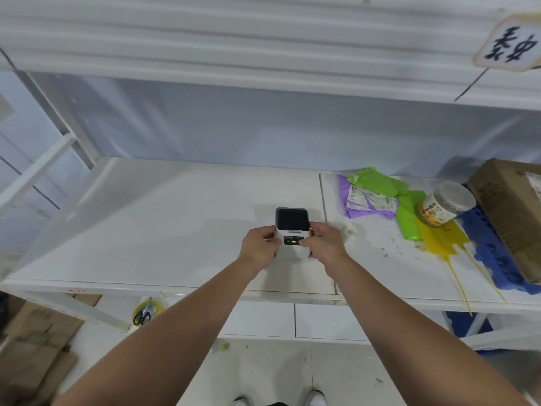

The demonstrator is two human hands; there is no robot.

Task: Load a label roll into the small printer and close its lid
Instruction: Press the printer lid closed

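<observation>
Printer (pixel 292 230) on the shelf board (pixel 146 230), near centre, between the left hand (pixel 259 248) at 9 o'clock and the right hand (pixel 325 244) at 3 o'clock. Bags (pixel 377 194) at 2 o'clock; jar (pixel 446 204) and carton (pixel 515 212) farther right. Scissors (pixel 143 315) on the tier below, at 8 o'clock.

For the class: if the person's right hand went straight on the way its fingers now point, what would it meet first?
The right hand points left across the small printer, which it already touches; past that, probably the left hand.
</observation>
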